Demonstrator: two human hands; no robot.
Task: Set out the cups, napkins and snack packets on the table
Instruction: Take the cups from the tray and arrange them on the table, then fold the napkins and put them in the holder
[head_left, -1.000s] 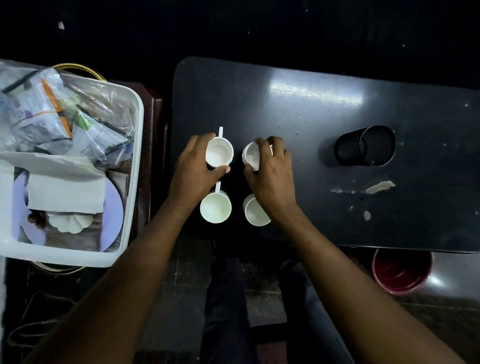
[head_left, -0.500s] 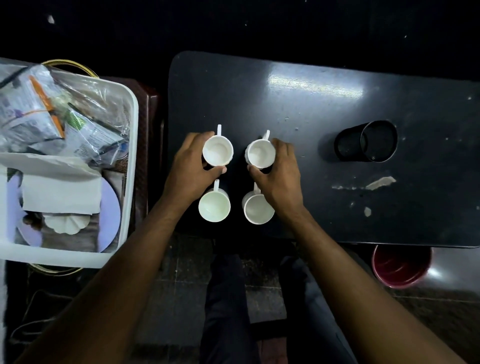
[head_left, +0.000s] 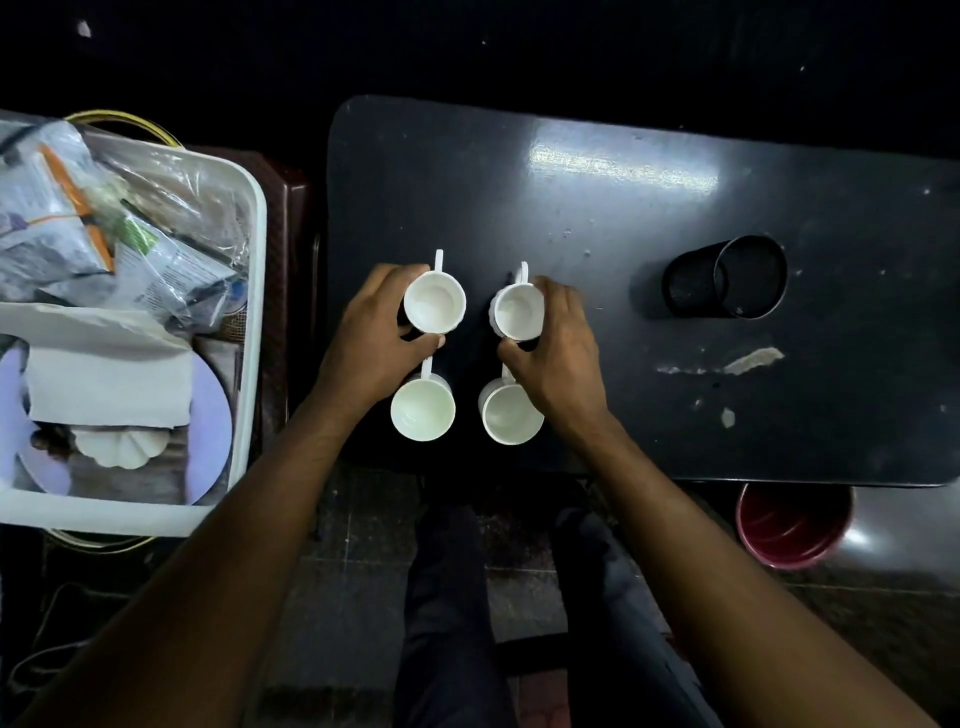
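Four small white handled cups (head_left: 423, 414) stood in a square on the dark glossy table (head_left: 675, 218), the left hand (head_left: 371, 332) and right hand (head_left: 558, 348) each clasping a far cup, while white folded napkins (head_left: 109, 387) and clear plastic snack packets (head_left: 104, 228) lay unplaced in the white plastic tray (head_left: 254, 291).

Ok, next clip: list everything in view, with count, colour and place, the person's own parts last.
White handled ceramic cups: four, white, two-by-two block near the table's front edge.
Dark rectangular table: one, black, centre and right.
Black mesh cylinder holder: one, black, lying on its side, right of the cups.
White plastic tub: one, white, left of the table.
Clear-wrapped snack packets: several, count unclear, in the tub's far end.
White paper napkins: a stack, white, in the tub.
Red round bucket: one, red, on the floor, under the table's front right edge.
Left hand: grip on the far-left cup.
Right hand: grip on the far-right cup.
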